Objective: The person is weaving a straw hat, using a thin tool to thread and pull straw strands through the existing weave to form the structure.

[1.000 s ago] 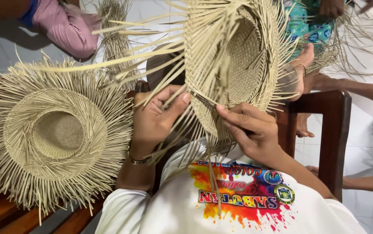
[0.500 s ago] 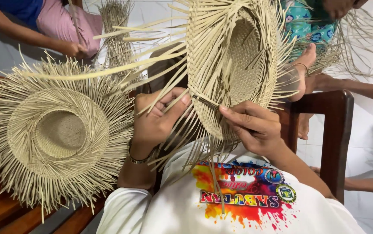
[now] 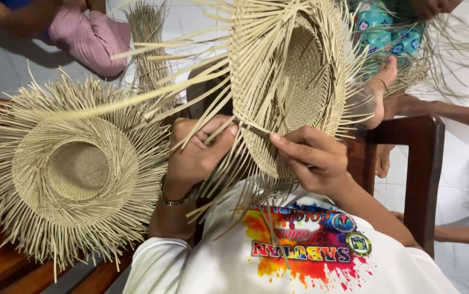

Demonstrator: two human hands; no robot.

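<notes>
A half-woven straw hat point(image 3: 291, 81) stands on edge in front of me, its loose strands fanning out to the left and down. My left hand point(image 3: 196, 155) pinches several strands at the hat's lower brim, with a bracelet on its wrist. My right hand point(image 3: 310, 158) grips the brim edge just beside it, fingertips on the weave. Both hands touch the same spot of the brim.
A second unfinished straw hat point(image 3: 74, 169) lies crown-up on a wooden bench point(image 3: 5, 267) at the left. A dark wooden chair frame point(image 3: 422, 163) stands at the right. Other people's legs and a foot point(image 3: 381, 87) rest on the white tiled floor beyond.
The hat and my hands have stayed almost in place; my fingers have shifted slightly along the brim strands. The person at the top left has moved a little.
</notes>
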